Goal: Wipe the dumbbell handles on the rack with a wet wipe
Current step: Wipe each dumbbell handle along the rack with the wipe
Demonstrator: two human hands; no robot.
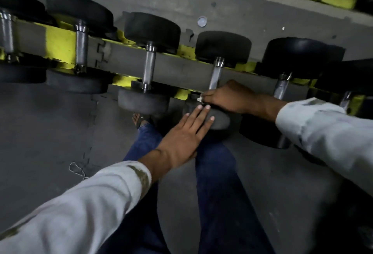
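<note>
Dumbbell (222, 47), fourth from left on yellow rack (60, 45): round black rubber heads, dusty grey; short chrome handle (215, 76). Right hand (230, 97) grips white wet wipe (199, 98) against the handle's near end, only a scrap showing. Left hand (185, 134) flat, fingers straight and close together, resting on the near head.

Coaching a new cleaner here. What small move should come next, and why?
Probably slide the right hand, gripping the wet wipe at the near end of the handle, toward the far head: the chrome there lies uncovered, while the left hand presses on the near head.
</note>
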